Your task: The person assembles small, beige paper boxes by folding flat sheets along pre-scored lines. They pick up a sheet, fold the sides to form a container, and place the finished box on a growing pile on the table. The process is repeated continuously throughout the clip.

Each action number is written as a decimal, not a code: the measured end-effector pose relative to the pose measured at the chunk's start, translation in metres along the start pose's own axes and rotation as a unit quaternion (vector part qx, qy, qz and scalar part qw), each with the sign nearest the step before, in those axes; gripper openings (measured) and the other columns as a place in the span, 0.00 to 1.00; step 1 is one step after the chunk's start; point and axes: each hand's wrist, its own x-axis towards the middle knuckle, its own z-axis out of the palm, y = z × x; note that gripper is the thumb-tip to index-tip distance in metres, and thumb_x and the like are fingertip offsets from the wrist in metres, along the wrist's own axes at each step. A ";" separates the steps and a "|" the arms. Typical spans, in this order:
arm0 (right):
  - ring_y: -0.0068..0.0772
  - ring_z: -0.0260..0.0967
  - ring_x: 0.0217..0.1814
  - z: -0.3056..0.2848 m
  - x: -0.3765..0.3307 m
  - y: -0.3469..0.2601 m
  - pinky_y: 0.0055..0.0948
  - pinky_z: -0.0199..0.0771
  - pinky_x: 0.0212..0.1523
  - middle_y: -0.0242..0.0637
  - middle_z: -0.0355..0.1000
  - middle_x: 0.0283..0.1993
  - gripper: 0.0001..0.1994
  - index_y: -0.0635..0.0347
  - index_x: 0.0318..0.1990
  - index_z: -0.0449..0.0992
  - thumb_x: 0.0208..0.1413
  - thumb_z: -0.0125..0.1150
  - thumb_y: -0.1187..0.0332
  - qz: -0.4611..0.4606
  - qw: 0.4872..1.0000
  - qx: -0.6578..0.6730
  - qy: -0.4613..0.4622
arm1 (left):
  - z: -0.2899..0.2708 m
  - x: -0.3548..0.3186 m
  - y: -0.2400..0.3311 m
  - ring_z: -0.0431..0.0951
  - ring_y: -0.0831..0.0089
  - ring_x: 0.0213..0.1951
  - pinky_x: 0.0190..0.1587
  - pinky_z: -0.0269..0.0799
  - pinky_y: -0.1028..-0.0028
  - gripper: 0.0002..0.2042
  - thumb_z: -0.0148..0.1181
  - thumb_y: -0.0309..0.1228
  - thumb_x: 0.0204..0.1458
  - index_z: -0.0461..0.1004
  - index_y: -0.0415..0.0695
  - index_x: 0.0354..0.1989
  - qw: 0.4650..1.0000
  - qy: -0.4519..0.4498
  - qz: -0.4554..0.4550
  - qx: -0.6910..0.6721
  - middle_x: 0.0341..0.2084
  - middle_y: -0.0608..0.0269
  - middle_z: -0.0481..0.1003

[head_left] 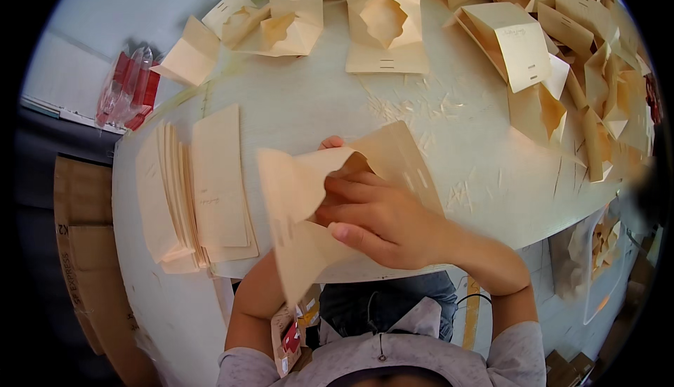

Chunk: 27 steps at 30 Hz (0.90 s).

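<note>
I hold a cream paper bag piece point(298, 197) over the near edge of the white table point(449, 127). My right hand point(382, 218) presses into its opened fold, fingers curled around the paper. My left hand point(332, 143) is mostly hidden behind the paper; only a fingertip shows at its top edge, and the forearm rises from below. A stack of flat folded cream paper pieces point(203, 190) lies just left of my hands.
Several opened cream paper bags point(382, 18) are scattered across the far and right side of the table. Red packets in clear wrap point(130, 89) lie off the table's left. A brown cardboard box point(81, 239) stands lower left.
</note>
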 end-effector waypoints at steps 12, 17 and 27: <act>0.42 0.59 0.50 0.009 -0.009 -0.002 0.37 0.58 0.50 0.41 0.64 0.47 0.22 0.64 0.43 0.69 0.45 0.55 0.55 -0.009 0.991 -0.133 -0.021 | -0.022 0.023 0.021 0.66 0.63 0.47 0.48 0.62 0.65 0.26 0.39 0.49 0.49 0.58 0.47 0.53 0.936 -0.156 -0.261 -0.174 0.48 0.55 0.65; 0.39 0.59 0.44 0.009 -0.004 -0.002 0.35 0.63 0.44 0.35 0.61 0.45 0.21 0.57 0.41 0.70 0.42 0.58 0.54 -0.035 0.987 -0.156 -0.022 | -0.025 0.018 0.022 0.59 0.61 0.54 0.54 0.56 0.62 0.27 0.39 0.51 0.50 0.55 0.48 0.55 0.968 -0.035 -0.194 -0.152 0.51 0.53 0.61; 0.36 0.61 0.43 0.002 -0.004 -0.010 0.33 0.69 0.34 0.34 0.61 0.44 0.21 0.56 0.39 0.71 0.39 0.60 0.54 -0.008 0.982 -0.184 -0.033 | -0.014 0.003 0.009 0.55 0.54 0.56 0.55 0.57 0.59 0.32 0.52 0.49 0.46 0.49 0.48 0.56 0.990 -0.079 0.069 0.097 0.56 0.46 0.52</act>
